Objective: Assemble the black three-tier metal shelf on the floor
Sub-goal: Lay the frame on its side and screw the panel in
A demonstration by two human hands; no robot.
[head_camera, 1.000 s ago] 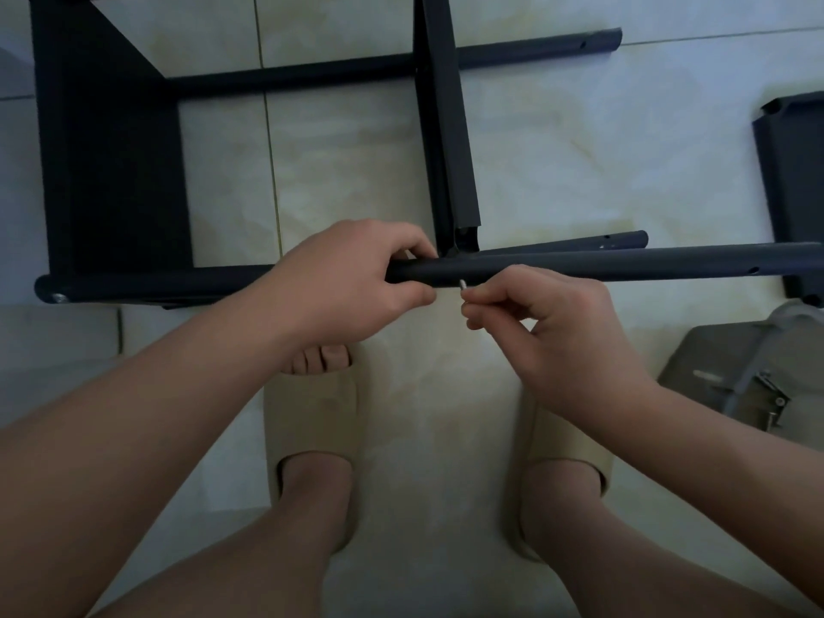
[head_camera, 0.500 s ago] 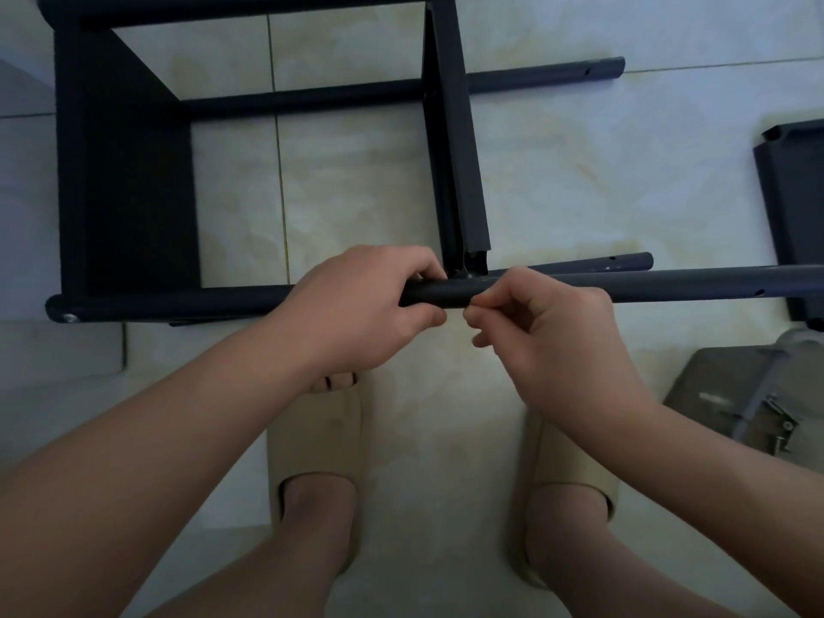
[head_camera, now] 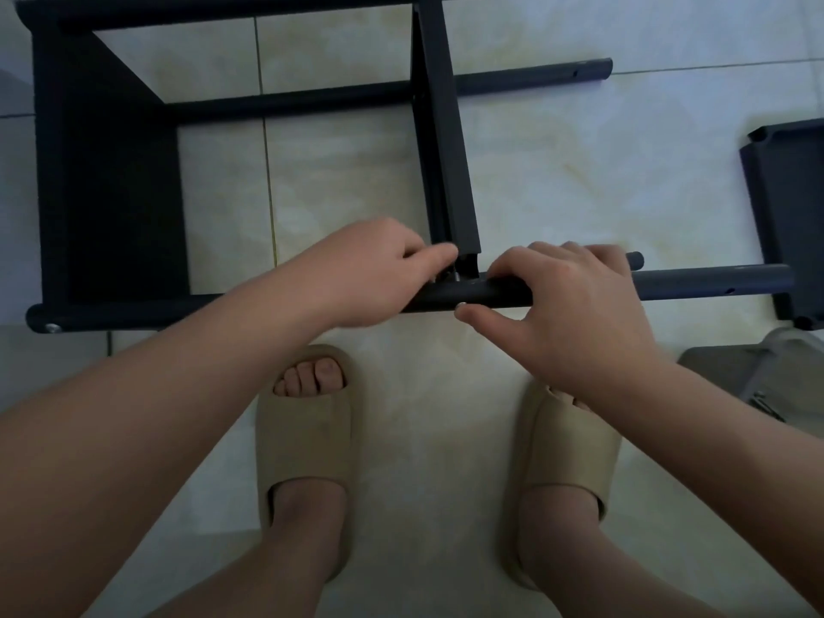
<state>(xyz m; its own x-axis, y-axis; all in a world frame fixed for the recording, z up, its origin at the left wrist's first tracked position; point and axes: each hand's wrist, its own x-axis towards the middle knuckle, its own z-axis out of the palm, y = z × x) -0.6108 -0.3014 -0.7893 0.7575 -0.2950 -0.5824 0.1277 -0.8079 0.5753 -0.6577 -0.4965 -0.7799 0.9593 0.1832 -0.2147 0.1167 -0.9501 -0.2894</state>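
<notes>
Pale glossy floor tiles (head_camera: 557, 171), thin grout lines (head_camera: 267, 171), dim light

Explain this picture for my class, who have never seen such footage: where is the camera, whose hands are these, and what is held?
There is no machine here. A person wears a camera on the head, so you look down at their own arms and their feet in beige slippers. On the tiled floor a half-built black shelf frame lies on its side. The right hand grips the nearest pole, thumb beside a small silver screw head. The left hand reaches its fingertips into the joint where the middle shelf panel meets that pole; whether it pinches anything is too blurred to tell. A loose panel and a grey bag lie at the right.
</notes>
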